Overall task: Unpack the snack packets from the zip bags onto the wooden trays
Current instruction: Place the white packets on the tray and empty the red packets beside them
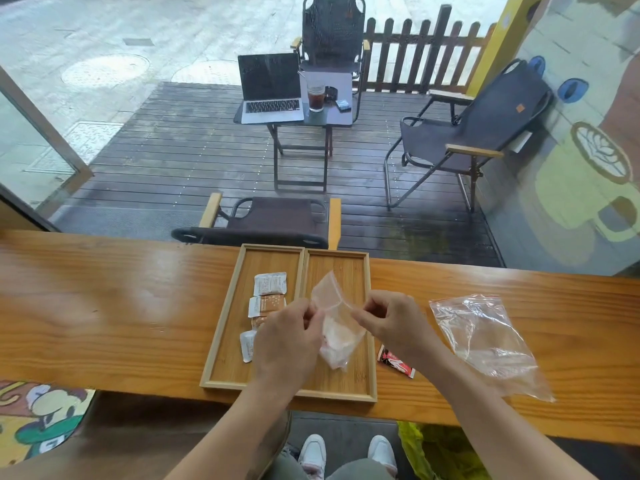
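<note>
both hands held over the right tray, pinching the mouth of a small zip bag [337, 327]. left hand [287, 344] grips the near-left lip; right hand [391, 323] grips the right lip; fingers closed on the plastic, pulling the seal apart.

zip bag: clear, hanging mouth-up, pale contents bunched in its lower part; what kind of packets they are cannot be told through the film.

left tray [221, 327]: wooden, holds a column of white-and-orange snack packets [268, 284], the nearest ones partly hidden by the left hand.

right tray [367, 341]: wooden, touching the left tray along their long sides; no packets visible on its bare floor.

red packet [394, 362]: lies on the desk [104, 323] just right of the right tray, partly under the right wrist.

second zip bag [485, 341]: larger, clear, flat on the desk well to the right, looks emptied.

step in hand, as judged: opening the small bag. next move calls for parting the seal fully, then tipping or drawing the contents out onto the right tray. the red packet likely needs lifting onto a tray too.
</note>
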